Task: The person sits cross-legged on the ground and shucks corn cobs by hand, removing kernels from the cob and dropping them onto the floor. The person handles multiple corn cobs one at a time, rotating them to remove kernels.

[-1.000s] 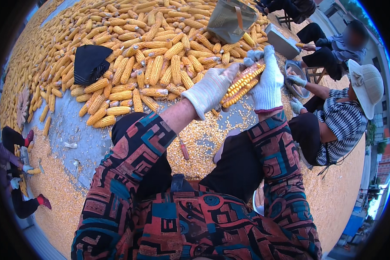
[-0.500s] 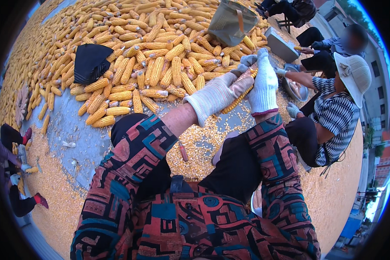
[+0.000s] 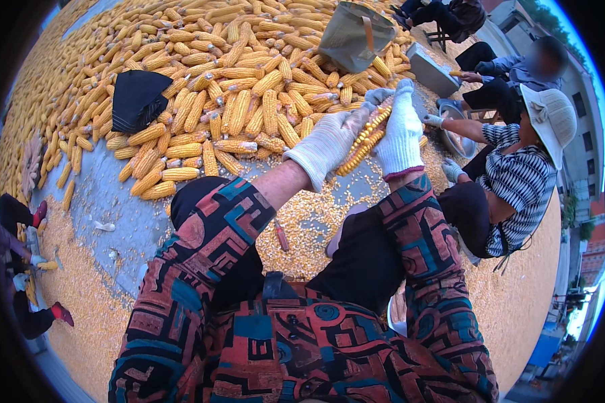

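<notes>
My left hand (image 3: 326, 143), in a pale striped work glove, is closed round a corn cob (image 3: 368, 140). On the cob's other side my right hand (image 3: 400, 133), in a white knit glove, presses against it with its fingers pointing up. Yellow kernels stand in separated rows along the cob, with bare strips between them. Below the hands, loose kernels (image 3: 304, 250) cover the ground between my legs. A tool with a red handle (image 3: 281, 236) lies among them.
A large heap of corn cobs (image 3: 249, 64) rises in front, with a black cloth-like piece (image 3: 140, 101) and a grey-green bag (image 3: 356, 37) on it. At right a person in a pale hat (image 3: 517, 161) sits beside a metal basin (image 3: 458, 134). Other people sit at far right and left.
The cob has turned in my hands, so more of its kernel rows face me. My right hand has shifted slightly left and down.
</notes>
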The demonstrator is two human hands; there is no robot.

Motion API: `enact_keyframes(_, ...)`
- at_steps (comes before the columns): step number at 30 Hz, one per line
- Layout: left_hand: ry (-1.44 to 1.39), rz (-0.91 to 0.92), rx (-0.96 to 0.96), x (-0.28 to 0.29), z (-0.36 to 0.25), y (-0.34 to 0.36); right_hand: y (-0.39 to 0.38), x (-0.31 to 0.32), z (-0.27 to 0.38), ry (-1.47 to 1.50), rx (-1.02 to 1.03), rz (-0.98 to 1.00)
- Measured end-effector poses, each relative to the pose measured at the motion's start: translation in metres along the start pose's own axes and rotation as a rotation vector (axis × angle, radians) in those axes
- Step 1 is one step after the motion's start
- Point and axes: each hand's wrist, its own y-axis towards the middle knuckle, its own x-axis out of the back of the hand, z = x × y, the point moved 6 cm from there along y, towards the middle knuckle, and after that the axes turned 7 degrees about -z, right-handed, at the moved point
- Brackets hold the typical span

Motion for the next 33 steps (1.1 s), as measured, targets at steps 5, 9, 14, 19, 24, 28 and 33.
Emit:
enact_keyframes(5, -0.139, -0.083, 0.127, 0.003, 0.011, 0.003, 0.004, -0.002, -0.007, 0.074, 0.003, 0.032)
enact_keyframes(9, -0.073, -0.035, -0.031, -0.003, 0.013, 0.013, 0.006, -0.010, -0.020, -0.008, -0.037, 0.164)
enact_keyframes(14, -0.201, -0.060, -0.015, -0.001, 0.000, 0.009, -0.002, -0.022, -0.027, 0.076, -0.109, 0.161)
enact_keyframes(19, -0.326, -0.105, -0.034, -0.002, -0.005, 0.011, 0.029, -0.011, -0.035, 0.034, 0.029, 0.294)
enact_keyframes(24, -0.390, -0.108, 0.143, -0.001, -0.012, 0.007, 0.046, -0.007, -0.035, -0.354, 0.443, 0.290)
enact_keyframes(28, -0.231, -0.240, 0.178, 0.018, -0.002, 0.015, -0.011, -0.034, 0.001, -0.465, 0.688, 0.267)
enact_keyframes(33, -0.407, -0.187, 0.385, 0.016, 0.002, 0.011, -0.019, -0.037, 0.007, -0.880, 0.980, 0.211)
